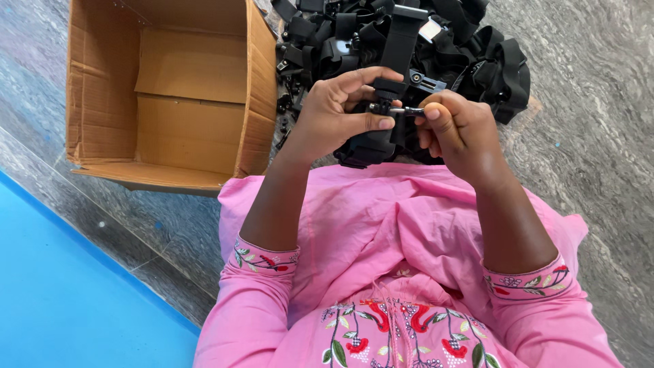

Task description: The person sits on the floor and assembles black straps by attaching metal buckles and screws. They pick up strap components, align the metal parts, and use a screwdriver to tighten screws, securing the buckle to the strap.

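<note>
My left hand (334, 112) grips a black plastic mount with a strap (398, 48), holding it upright in front of me. My right hand (456, 129) pinches a small metal screw (403, 110) that sticks sideways into the mount's hinge, between thumb and fingers. Both hands meet at that hinge, above my lap. The lower part of the mount (368, 146) hangs behind my left hand and is partly hidden by it.
A heap of several more black strap mounts (470, 48) lies on the grey stone floor (599, 136) just beyond my hands. An open cardboard box (170, 88) stands to the left with nothing in it. A blue mat (61, 293) covers the lower left.
</note>
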